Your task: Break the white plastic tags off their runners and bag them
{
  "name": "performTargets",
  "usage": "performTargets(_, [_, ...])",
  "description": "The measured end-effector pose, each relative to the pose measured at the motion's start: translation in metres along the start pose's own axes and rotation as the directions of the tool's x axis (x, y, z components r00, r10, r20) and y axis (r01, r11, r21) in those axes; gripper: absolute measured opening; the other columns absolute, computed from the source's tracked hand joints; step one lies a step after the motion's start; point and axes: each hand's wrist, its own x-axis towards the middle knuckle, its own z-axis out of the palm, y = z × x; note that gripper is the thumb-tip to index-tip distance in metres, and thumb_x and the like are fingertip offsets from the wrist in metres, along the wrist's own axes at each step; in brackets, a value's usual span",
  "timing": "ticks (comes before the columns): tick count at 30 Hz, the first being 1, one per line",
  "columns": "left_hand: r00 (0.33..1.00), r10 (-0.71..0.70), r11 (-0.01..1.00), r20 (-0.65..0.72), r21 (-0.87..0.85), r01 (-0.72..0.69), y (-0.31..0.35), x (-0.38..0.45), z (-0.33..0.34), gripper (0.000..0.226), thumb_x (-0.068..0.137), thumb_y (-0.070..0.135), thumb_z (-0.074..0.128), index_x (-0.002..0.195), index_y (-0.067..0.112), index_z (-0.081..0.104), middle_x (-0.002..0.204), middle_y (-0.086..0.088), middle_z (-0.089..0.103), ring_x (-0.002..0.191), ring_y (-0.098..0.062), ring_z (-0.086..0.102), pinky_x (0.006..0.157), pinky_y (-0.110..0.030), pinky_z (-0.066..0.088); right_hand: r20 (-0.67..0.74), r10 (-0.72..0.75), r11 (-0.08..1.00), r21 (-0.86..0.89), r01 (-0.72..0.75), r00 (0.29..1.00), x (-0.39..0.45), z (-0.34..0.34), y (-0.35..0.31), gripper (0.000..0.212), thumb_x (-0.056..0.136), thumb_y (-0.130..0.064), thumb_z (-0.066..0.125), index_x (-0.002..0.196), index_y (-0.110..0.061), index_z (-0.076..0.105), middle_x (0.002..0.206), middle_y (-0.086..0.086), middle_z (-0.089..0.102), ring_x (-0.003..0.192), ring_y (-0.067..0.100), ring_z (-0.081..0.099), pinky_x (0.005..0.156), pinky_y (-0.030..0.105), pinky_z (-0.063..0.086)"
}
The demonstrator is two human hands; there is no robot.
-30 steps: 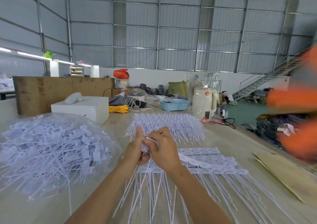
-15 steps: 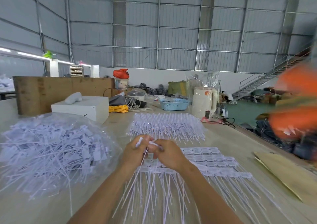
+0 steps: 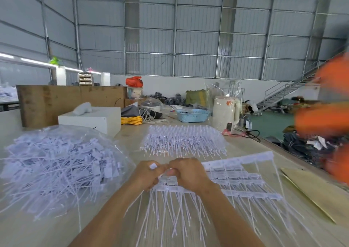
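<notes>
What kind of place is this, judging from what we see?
Probably a factory or warehouse workshop: corrugated metal walls, a metal staircase, and a long worktable with a clear bag of white tags.

White tags [image 3: 217, 178] on stacked runners beside tag-filled clear bag [image 3: 56, 167]

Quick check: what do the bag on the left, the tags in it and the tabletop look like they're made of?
Bag: thin clear plastic film, glossy; the contents show through and it creases with highlights. Tags: white, matte, probably moulded plastic, with flat heads and thin stiff tails. Tabletop: pale wood or plywood by its faint grain; the blur leaves the finish open.
</notes>
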Motion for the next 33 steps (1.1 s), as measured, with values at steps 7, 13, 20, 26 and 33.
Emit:
performTargets(7, [0.993, 0.041, 0.852, -0.113, -0.515, -0.094, 0.008, 0.003, -0.006, 0.025, 0.095, 0.032, 0.054, 0.085, 0.010, 0.059, 0.049, 0.000, 0.050, 0.038, -0.010, 0.045, 0.038, -0.018, 0.042, -0.262, 0.255, 0.882, 0.457, -0.113, 0.931, 0.008, -0.025, 0.003, 0.034, 0.093, -0.023, 0.055, 0.061, -0.018, 0.045, 0.062, -0.006, 0.040, 0.061, 0.013, 0.042, 0.061, 0.032, 0.031])
performTargets(13, [0.991, 0.115, 0.899, -0.063, -0.418, -0.131, 0.010, 0.001, 0.018, 0.039, 0.092, 0.049, 0.049, 0.072, 0.017, 0.061, 0.057, -0.002, 0.050, 0.042, -0.008, 0.037, 0.040, -0.019, 0.029, -0.240, 0.122, 0.905, 0.426, -0.009, 0.963, 0.012, -0.014, -0.020, 0.020, 0.090, -0.020, 0.060, 0.079, -0.004, 0.064, 0.083, 0.008, 0.051, 0.077, 0.009, 0.045, 0.070, 0.025, 0.038])
performTargets(20, [0.985, 0.164, 0.921, -0.058, -0.348, -0.174, 0.006, -0.006, 0.024, 0.038, 0.084, 0.050, 0.057, 0.072, 0.013, 0.057, 0.058, -0.003, 0.048, 0.046, -0.011, 0.039, 0.043, -0.019, 0.031, -0.169, 0.125, 0.886, 0.462, -0.034, 0.978, 0.011, -0.008, -0.024, 0.031, 0.086, 0.010, 0.046, 0.110, 0.002, 0.062, 0.107, 0.011, 0.044, 0.095, 0.020, 0.051, 0.084, 0.019, 0.042])
performTargets(26, [0.947, 0.158, 0.930, -0.280, -0.281, -0.238, 0.001, 0.006, 0.009, 0.020, 0.088, 0.034, 0.064, 0.085, 0.014, 0.061, 0.049, 0.005, 0.053, 0.039, -0.008, 0.043, 0.041, -0.020, 0.035, 0.020, 0.225, 0.873, 0.439, -0.210, 0.974, 0.006, -0.003, -0.012, 0.036, 0.096, -0.033, 0.050, 0.094, 0.000, 0.065, 0.094, 0.020, 0.063, 0.084, 0.031, 0.060, 0.076, 0.038, 0.047])
performTargets(33, [0.969, 0.129, 0.988, -0.209, -0.057, -0.144, -0.009, 0.010, 0.008, 0.046, 0.084, 0.058, 0.057, 0.055, 0.022, 0.057, 0.042, 0.001, 0.052, 0.037, -0.014, 0.045, 0.049, -0.027, 0.037, 0.081, 0.178, 0.806, 0.560, -0.193, 0.981, 0.001, -0.001, -0.011, 0.021, 0.089, -0.031, 0.062, 0.089, -0.010, 0.067, 0.080, 0.001, 0.065, 0.077, 0.022, 0.058, 0.078, 0.042, 0.047])
